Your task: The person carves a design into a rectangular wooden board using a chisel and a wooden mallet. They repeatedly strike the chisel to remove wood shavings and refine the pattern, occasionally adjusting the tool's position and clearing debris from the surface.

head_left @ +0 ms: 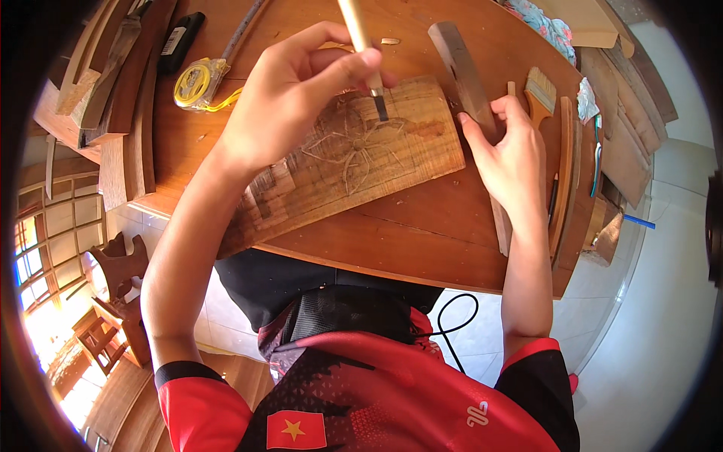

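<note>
My left hand [290, 94] is closed in a pinch round a carving chisel [354, 22] with a pale handle. The chisel's dark blade points down at a thick wooden board [331, 192], near the top of a flower-like outline cut into the wood. Whether the edge touches the surface I cannot tell. Right of the board, my right hand [516, 162] is closed round the middle of a long dark wooden bar [461, 64], thumb on its near side. The bar lies lengthwise along the table, partly hidden under the hand and forearm.
The brown table [376, 245] holds a yellow tape measure [197, 83] and a black box-like object [181, 43] at the left. Wood pieces [113, 113] are stacked along the left edge. A paintbrush [539, 94] and wooden strips [563, 173] lie at the right. A cloth [544, 26] sits at the far edge.
</note>
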`<state>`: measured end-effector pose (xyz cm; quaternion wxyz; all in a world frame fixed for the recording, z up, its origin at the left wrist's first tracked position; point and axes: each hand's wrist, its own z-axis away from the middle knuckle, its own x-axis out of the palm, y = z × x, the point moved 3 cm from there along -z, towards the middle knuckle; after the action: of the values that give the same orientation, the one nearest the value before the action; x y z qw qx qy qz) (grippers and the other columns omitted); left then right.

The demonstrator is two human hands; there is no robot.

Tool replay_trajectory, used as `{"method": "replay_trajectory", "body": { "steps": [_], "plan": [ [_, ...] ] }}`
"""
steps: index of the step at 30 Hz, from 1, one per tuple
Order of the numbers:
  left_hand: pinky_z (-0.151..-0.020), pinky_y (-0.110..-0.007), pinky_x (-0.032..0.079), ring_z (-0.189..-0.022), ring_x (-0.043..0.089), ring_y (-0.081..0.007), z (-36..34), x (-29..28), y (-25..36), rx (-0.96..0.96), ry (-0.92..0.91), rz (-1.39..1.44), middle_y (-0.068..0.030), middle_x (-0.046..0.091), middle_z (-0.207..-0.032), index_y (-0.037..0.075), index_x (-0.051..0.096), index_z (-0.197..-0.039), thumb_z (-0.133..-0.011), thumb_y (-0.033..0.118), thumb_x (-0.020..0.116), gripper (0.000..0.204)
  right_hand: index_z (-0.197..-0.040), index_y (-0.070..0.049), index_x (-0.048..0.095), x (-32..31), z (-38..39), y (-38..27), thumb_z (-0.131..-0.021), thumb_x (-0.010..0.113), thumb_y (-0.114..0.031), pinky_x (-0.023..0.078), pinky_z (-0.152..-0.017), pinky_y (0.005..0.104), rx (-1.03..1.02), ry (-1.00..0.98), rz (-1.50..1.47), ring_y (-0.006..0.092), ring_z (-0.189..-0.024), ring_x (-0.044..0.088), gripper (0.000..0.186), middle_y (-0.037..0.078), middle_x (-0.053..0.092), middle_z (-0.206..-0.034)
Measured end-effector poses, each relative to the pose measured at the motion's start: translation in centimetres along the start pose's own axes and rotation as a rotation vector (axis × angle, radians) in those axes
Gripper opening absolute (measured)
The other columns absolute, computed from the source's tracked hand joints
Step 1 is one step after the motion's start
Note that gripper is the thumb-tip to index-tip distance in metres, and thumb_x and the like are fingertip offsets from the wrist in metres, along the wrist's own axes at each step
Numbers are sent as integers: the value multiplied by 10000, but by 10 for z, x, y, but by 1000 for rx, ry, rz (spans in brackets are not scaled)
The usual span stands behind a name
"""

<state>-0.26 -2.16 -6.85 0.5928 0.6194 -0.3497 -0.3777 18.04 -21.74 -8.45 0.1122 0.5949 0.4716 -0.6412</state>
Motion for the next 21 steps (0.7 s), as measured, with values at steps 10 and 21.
{"method": "replay_trajectory", "body": {
  "steps": [10,21],
  "plan": [
    [-991,-322,500,-984,667,-137,10,-8,-2,31,86,-60,-98,746,-1042,-16,652,-1210,-1055,252,624,311,-1005,0,647,10,0,0,-913,763,-246,537,-745,434,-97,-35,173,343,-830,690,287,144,688,-917],
    [-916,-362,537,-1001,702,-209,8,22,30,206,27,-587,-107,758,-1032,14,718,-1200,-858,275,843,448,-1124,8,720,-1,-31,-69,-1001,710,-162,445,-556,192,-175,-282,-940,22,-662,599,210,11,687,-764]
  ]
}}
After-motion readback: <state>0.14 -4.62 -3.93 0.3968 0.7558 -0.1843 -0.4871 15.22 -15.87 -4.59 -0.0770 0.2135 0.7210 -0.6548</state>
